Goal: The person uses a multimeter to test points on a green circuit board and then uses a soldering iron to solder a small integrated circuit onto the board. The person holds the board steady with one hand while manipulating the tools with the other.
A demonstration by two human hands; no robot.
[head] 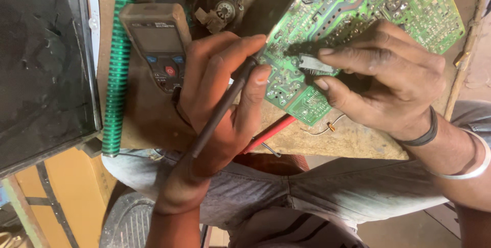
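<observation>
Probing is under way, not finished: left hand (220, 99) grips the black probe (225, 102) tip-down on the green circuit board (358, 7) near the bench's front edge, right hand (394, 79) pinching a small grey component (313, 63) there, red probe (268, 134) idle beneath, multimeter (157, 43) behind.

Hands: two showing, left hand (220, 99) and right hand (394, 81)
Probes: two showing, black probe (222, 107) and red probe (268, 134)
Green circuit boards: one lying, circuit board (358, 17)
Multimeters: one resting, multimeter (156, 43)
Green ribbed hoses: one lying, hose (118, 63)
Wristbands: two showing, black band (428, 133) and white bangle (478, 163)
</observation>
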